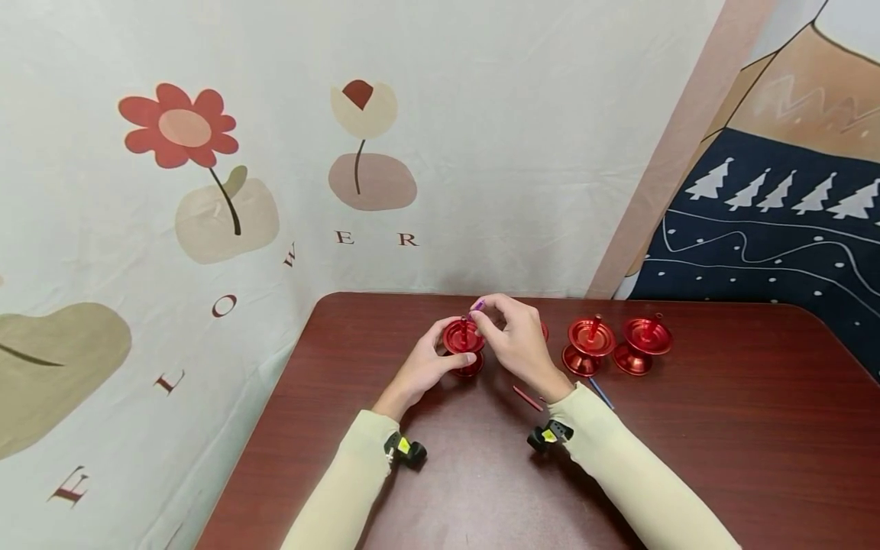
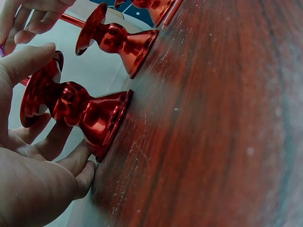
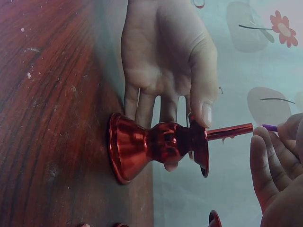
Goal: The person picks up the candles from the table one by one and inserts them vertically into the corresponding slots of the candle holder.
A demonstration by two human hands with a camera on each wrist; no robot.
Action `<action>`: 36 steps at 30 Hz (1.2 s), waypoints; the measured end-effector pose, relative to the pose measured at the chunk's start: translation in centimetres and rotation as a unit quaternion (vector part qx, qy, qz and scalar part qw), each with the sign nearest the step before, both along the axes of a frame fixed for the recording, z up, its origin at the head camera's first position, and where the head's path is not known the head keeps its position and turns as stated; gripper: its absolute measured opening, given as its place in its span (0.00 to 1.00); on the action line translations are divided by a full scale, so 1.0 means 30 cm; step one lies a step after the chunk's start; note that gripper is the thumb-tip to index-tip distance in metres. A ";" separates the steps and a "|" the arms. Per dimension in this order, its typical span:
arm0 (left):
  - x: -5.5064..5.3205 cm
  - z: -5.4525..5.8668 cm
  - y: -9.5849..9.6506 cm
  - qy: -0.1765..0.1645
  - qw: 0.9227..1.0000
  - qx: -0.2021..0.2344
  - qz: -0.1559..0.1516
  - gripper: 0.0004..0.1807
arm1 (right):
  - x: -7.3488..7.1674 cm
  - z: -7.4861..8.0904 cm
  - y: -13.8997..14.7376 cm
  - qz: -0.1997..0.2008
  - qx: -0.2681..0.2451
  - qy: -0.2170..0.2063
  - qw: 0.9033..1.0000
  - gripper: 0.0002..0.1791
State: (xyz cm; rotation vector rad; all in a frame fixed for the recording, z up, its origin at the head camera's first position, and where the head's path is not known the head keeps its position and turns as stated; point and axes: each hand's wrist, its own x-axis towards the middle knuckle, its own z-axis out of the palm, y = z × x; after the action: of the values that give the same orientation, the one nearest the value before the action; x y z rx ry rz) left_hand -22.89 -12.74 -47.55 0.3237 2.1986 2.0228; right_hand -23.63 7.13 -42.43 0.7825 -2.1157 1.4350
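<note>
With thumb over the dish rim and fingers behind the stem, my left hand (image 1: 426, 368) holds a shiny red candle holder (image 3: 128, 146). It stands upright on its flared base, and a thin red tube (image 3: 232, 131) rises from its dish. Just above that tube, my right hand (image 1: 519, 340) pinches a thin purple stick (image 3: 270, 127) between thumb and fingers. In the right wrist view the stick's end points at the tube's top, a small gap apart. Most of the stick is hidden by the fingers.
Two more red candle holders (image 1: 590, 345) (image 1: 641, 347) stand to the right; another (image 1: 545, 331) is mostly hidden behind my right hand. A red stick (image 1: 527, 398) and a blue stick (image 1: 601, 393) lie on the brown table (image 1: 742, 428). A printed cloth (image 1: 509, 153) hangs behind.
</note>
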 end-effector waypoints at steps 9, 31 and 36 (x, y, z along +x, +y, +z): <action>-0.010 -0.013 -0.001 -0.001 1.000 0.004 -0.005 0.41 | -0.029 -0.014 -0.018 -0.010 0.029 0.024 0.999 0.03; -0.006 -0.007 -0.004 -0.007 1.000 -0.002 -0.005 0.40 | -0.031 0.038 -0.033 -0.049 0.199 0.079 0.975 0.03; -0.004 -0.005 -0.003 -0.008 1.000 -0.001 -0.003 0.40 | -0.031 0.047 -0.035 -0.049 0.223 0.088 0.970 0.03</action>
State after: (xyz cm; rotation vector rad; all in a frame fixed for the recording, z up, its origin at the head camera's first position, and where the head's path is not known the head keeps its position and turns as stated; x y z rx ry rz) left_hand -23.02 -12.83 -47.69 0.3128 2.1878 2.0141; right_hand -24.57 6.09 -41.01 0.9116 -2.3257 0.8107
